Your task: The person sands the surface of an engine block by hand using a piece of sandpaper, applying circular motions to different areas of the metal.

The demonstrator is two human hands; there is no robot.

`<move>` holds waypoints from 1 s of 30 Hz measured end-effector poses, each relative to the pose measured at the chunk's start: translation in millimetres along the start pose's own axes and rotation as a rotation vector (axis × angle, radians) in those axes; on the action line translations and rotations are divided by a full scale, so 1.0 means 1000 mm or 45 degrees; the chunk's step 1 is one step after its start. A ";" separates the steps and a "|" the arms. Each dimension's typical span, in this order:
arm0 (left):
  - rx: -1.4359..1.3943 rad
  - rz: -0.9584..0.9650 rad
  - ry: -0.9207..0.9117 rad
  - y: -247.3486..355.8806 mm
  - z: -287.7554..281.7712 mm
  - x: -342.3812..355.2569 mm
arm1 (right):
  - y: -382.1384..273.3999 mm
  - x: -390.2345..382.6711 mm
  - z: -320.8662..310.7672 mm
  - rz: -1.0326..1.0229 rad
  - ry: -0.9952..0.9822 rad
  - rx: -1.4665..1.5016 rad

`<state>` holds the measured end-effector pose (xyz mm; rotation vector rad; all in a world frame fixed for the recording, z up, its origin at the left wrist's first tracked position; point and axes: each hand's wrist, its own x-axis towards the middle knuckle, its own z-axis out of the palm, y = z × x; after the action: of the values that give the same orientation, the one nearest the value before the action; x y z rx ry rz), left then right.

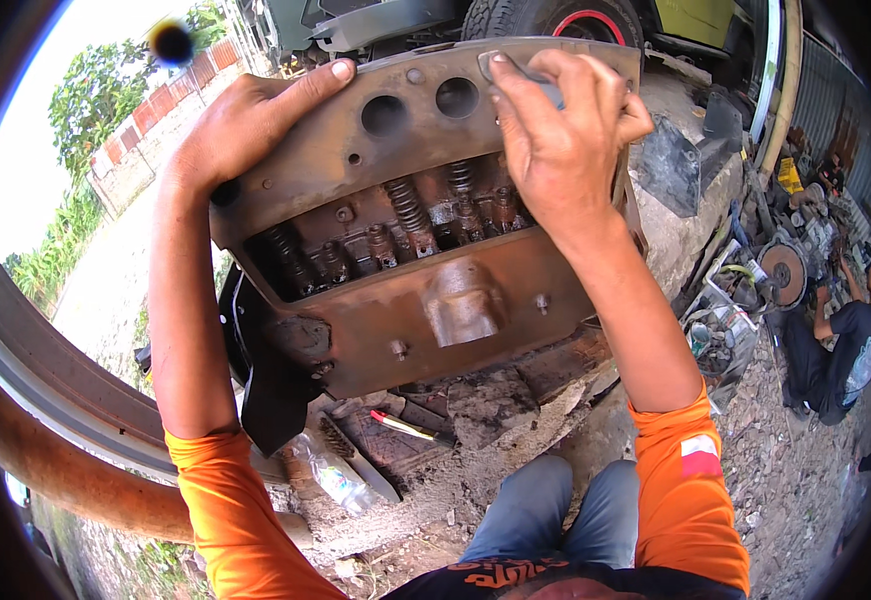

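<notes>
A large rusty brown engine block (376, 335) leans upright in front of me, with coil springs (411, 215) showing in its long opening. Over its upper left corner lies my left hand (241, 130), thumb along the top face and fingers partly hidden behind the edge, gripping it. My right hand (566, 130) is closed at the upper right, near two round holes in the top face. Its fingers pinch a small flat grey piece (488, 65) pressed against that face; most of the piece is covered by the fingers.
Below the block lie a wire brush (341, 440), a red-and-yellow-handled tool (401, 425) and a clear plastic bottle (341, 485). A curved metal rim (56, 390) stands at left. Scrap parts (726, 335) and a seated person (841, 335) are at right. A vehicle tyre (516, 20) is behind.
</notes>
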<state>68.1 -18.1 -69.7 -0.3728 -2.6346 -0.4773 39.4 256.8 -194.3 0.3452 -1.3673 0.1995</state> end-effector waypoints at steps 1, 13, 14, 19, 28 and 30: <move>0.004 0.003 -0.012 0.002 0.000 0.001 | -0.001 0.001 0.002 -0.034 -0.012 0.021; 0.007 0.024 0.026 -0.004 0.003 -0.001 | 0.030 0.027 -0.017 -0.444 -0.223 0.066; 0.062 0.011 -0.006 -0.003 -0.001 0.001 | 0.038 0.025 -0.020 -0.461 -0.224 0.072; 0.040 -0.013 -0.008 -0.003 0.000 0.001 | 0.028 0.047 -0.005 -0.567 -0.155 0.172; 0.041 0.033 0.043 -0.001 0.003 0.000 | 0.038 0.059 0.005 -0.768 -0.124 0.254; 0.097 0.038 0.060 -0.003 0.002 -0.001 | 0.045 0.055 0.000 -0.775 -0.147 0.220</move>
<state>67.7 -20.6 -72.8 -0.3714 -2.5891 -0.3702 35.3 295.6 -134.7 0.9091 -1.3003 -0.2125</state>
